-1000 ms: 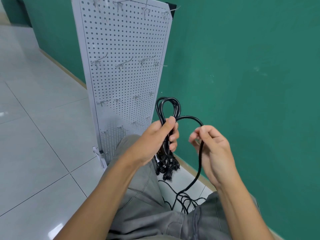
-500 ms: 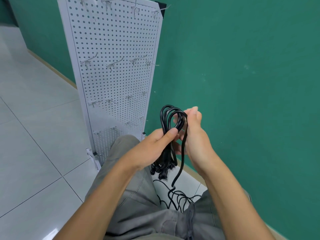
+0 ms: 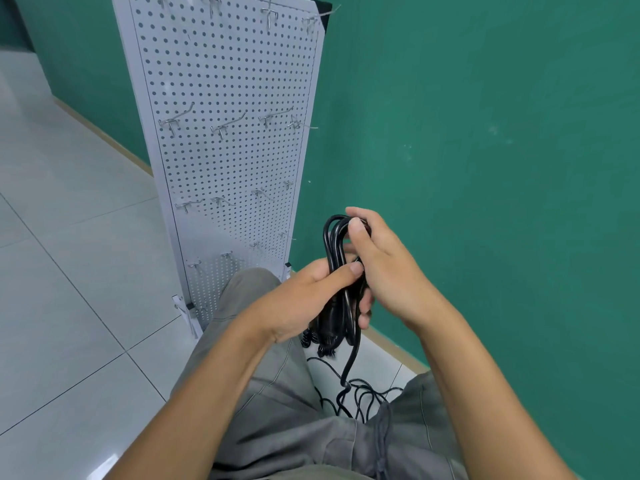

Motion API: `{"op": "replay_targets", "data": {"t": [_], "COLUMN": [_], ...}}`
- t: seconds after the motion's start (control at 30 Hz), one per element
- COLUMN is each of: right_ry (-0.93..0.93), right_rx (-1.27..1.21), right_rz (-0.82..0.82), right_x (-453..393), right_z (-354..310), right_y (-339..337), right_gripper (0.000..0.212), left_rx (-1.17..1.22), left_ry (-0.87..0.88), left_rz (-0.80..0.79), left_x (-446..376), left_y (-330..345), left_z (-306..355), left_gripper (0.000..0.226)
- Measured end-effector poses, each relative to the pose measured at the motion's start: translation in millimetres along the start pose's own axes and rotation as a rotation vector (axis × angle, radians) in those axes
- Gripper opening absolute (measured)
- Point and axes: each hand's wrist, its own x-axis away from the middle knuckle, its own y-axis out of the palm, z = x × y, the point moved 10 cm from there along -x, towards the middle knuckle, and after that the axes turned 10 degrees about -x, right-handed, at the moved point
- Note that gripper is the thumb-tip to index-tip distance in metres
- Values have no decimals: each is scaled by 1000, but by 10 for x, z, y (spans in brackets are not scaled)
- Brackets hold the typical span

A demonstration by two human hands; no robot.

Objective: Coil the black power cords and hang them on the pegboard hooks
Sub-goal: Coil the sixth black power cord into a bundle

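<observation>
- Both forearms are bare, with no sleeve in view, and they enter from the 6 o'clock edge.
- The left hand (image 3: 304,299) and the right hand (image 3: 391,271) are bare.
- Grey trousers (image 3: 277,427) with visible seams cover both legs; a grey drawstring hangs at 5 o'clock.

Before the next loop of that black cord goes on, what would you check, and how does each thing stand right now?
1. Left hand grips the coiled cord at its middle: ok.
2. Right hand pinches the top of the loops: ok.
3. Loops lie together, none slipping out: ok.
4. Loose cord hangs free to the floor: ok.
5. Slack on the floor free of knots: cannot tell, it lies in a tangle.
6. Pegboard has a bare hook ready: ok.
</observation>
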Motion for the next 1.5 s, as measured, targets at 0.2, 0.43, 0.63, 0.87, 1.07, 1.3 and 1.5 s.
{"op": "replay_targets", "data": {"t": [0.2, 0.43, 0.63, 0.87, 1.07, 1.3, 1.5], "right_ry": [-72, -267, -109, 20, 25, -51, -62], "right_rx": [-68, 229, -344, -752, -357, -322, -414], "right_rz": [5, 125, -172, -130, 20, 53, -30], "right_x": [5, -40, -34, -20, -40, -26, 7], "right_z": [-60, -257, -110, 79, 42, -83, -180], "right_y": [-81, -244, 78, 93, -187, -276, -203], "right_gripper": [26, 28, 40, 30, 40, 41, 43], "left_rx": [244, 320, 422, 489, 326, -30, 28], "left_ry": [-33, -74, -124, -149, -151, -67, -69], "left_rz": [-28, -26, -198, -188, -36, 32, -49], "left_x": [-20, -28, 47, 38, -14, -11, 51], "left_y": [133, 186, 360, 430, 223, 192, 168], "left_z": [-33, -55, -43, -119, -83, 92, 113], "left_gripper": [27, 27, 33, 31, 19, 18, 29]}}
